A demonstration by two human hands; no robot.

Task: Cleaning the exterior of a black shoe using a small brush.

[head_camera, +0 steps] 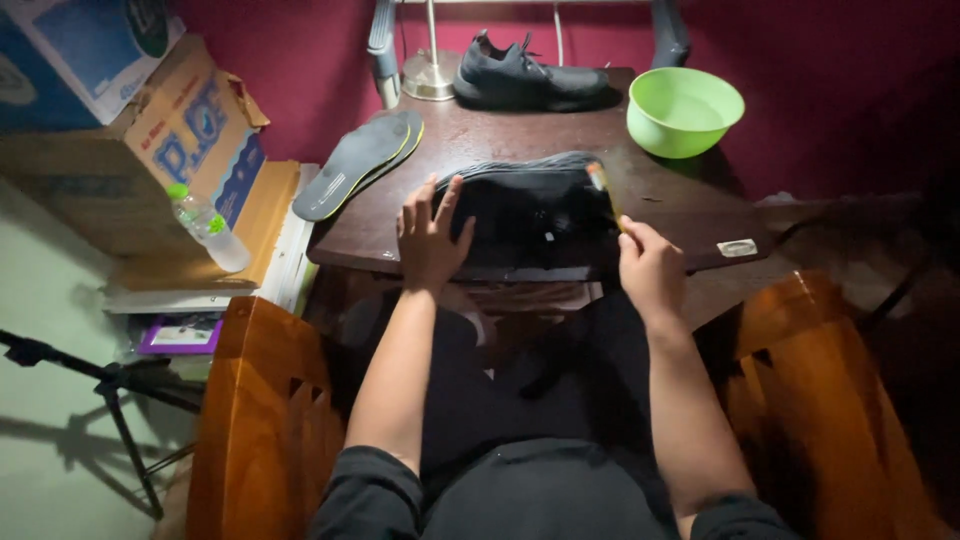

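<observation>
The black shoe [530, 215] is pinned by the spread left hand [430, 240]; a brush [603, 190] (apparently) is gripped in the right hand [650, 270]. Hard strokes could skid the shoe off the table [680, 210].

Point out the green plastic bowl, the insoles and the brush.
Green plastic bowl [722, 128], head view, outer wall.
Grey insoles with yellow edge [355, 160], head view, middle of top insole.
Small brush [598, 178], head view, bristle end above right hand.

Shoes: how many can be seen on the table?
2. One black shoe lies on its side under the left hand, near the table's front edge; the other shoe stands at the back, beside the lamp base.
</observation>
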